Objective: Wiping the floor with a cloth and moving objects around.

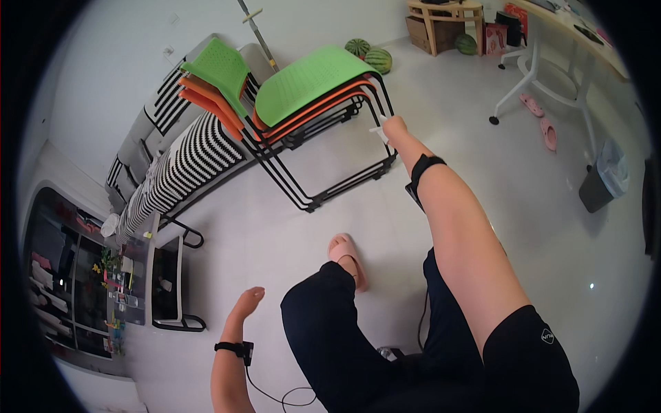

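Observation:
A stack of chairs stands before me: a green perforated plastic chair (317, 80) lies on top, with orange chairs (210, 103) nested beneath it. Their black metal frames (279, 180) reach down to the floor. My right arm stretches out to the front legs of the stack, where my right hand (395, 130) grips a white cloth or tissue (379, 133) against the black tubing. How the fingers wrap round is hidden by the back of the hand. My left hand (251, 302) hangs low over the floor, touching nothing; its fingers are partly hidden and look loosely curled.
Behind the stack is a grey sofa with a black-and-white striped cover (199, 144). Watermelons (378, 61) rest by the wall near a mop pole (258, 38). A low table (181, 279) stands left; a lined bin (599, 180) and pink clogs (548, 134) are right. A cable (266, 396) trails from my left wrist.

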Tool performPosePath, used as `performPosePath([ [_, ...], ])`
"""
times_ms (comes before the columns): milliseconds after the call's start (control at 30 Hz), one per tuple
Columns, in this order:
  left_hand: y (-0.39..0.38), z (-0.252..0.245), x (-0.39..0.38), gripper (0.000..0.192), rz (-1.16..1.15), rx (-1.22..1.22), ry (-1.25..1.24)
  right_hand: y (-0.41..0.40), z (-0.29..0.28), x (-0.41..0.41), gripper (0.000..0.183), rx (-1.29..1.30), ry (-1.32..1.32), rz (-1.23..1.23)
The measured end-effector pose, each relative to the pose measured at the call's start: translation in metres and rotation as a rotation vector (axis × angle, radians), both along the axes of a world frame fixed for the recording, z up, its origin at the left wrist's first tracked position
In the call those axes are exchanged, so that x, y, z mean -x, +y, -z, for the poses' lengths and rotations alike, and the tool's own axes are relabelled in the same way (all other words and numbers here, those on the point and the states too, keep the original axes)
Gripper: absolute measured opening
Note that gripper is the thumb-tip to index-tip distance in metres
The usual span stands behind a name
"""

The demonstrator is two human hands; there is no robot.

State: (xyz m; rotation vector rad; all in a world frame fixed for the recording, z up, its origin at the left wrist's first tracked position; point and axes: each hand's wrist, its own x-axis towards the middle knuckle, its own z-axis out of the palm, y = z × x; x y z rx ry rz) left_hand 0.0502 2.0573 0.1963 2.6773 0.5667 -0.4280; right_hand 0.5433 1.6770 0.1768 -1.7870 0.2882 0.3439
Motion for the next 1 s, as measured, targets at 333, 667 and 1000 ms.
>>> performPosePath([
  [333, -0.011, -0.029, -0.167, 0.026, 0.210, -0.059, -0.399, -0.087, 0.004, -0.029, 0.020, 0.134, -0.114, 0.093],
  [667, -0.073, -0.134, -0.338, 0.037, 0.365, -0.372, -0.824, -0.154, -0.004, -0.064, 0.015, 0.901, -0.466, -0.378],
  [1000, -0.085, -0.191, -0.437, 0.090, -0.143, -0.889, -1.080, -0.157, -0.008, -0.099, 0.016, -0.022, -0.141, 0.287],
])
